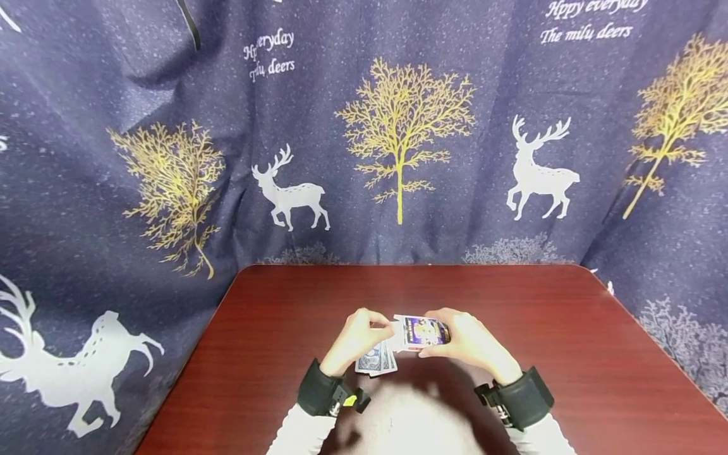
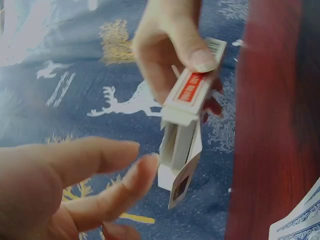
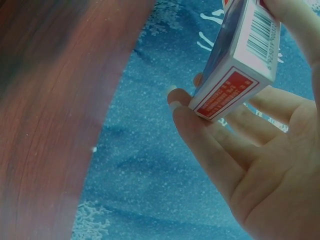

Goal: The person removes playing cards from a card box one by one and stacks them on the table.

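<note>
While the card box (image 1: 425, 332) is gripped by the fingers of the right hand (image 1: 471, 338), its opened end is turned toward the left hand (image 1: 358, 336), whose fingers are held slightly apart just beside the flap (image 2: 184, 183); cards (image 1: 372, 361) are spread on the tabletop (image 1: 273, 316) below those fingers.

Strong light overexposes the hands (image 1: 354, 340) beside the card box (image 1: 425, 332) in the head view; below the box, a pale patch (image 1: 406, 422) burns out and shadow darkens the counter (image 1: 284, 309). Both wrist views are dimmer and softer; in the left, haze whitens the curtain (image 2: 30, 35) left of the box.
</note>
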### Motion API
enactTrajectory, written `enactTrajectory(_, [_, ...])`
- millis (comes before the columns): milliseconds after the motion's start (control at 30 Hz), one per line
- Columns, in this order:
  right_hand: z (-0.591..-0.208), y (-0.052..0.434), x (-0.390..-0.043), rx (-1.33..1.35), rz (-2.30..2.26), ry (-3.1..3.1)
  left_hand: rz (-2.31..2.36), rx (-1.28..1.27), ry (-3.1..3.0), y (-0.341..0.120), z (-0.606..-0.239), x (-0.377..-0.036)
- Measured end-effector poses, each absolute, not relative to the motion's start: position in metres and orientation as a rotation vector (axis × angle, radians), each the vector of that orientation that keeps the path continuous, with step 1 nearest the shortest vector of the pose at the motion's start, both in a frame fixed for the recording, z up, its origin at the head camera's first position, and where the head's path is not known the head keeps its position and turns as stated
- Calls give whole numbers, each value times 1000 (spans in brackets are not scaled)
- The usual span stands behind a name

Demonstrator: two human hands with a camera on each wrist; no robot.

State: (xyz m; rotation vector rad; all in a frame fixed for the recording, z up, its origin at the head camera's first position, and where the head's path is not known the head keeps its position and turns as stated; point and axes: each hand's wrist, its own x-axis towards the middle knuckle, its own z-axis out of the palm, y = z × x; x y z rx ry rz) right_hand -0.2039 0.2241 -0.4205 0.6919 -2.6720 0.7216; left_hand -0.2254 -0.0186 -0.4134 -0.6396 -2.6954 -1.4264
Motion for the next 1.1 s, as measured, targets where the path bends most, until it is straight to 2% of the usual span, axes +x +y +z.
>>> enactTrajectory(300, [-419, 222, -203, 698, 691, -2677, -1196, -606, -2622, -4, -417, -216])
enactTrajectory(767, [-420, 224, -203, 716, 691, -2663, -1448, -614, -2674, 1, -423, -218])
enactTrajectory(1100, [-419, 225, -203, 707, 691, -2670, -1653, -476, -2787, -9, -423, -225])
